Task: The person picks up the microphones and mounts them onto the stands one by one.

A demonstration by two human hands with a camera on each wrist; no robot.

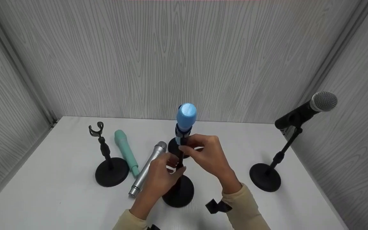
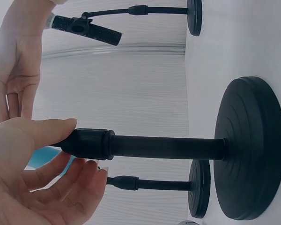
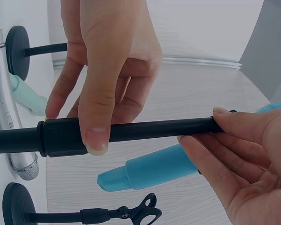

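A blue microphone (image 1: 186, 116) sits tilted in the clip at the top of a black desk stand, whose round base (image 1: 178, 191) rests on the white table. With thumb and fingers my left hand (image 1: 162, 175) grips the thick collar (image 2: 88, 143) midway up this stand's pole. Higher up, just below the clip, my right hand (image 1: 208, 155) pinches the thin upper pole (image 3: 164, 130). The microphone's blue handle (image 3: 152, 168) hangs down beside that pole in the right wrist view. My right fingers partly hide the clip there.
Left of the hands lie a silver microphone (image 1: 149, 169) and a mint-green microphone (image 1: 126, 150), beside a stand (image 1: 111, 172) with a bare clip. Another stand's base (image 1: 173, 147) is just behind the held one. At right, a stand (image 1: 265, 177) carries a black microphone (image 1: 302, 113) with a silver head.
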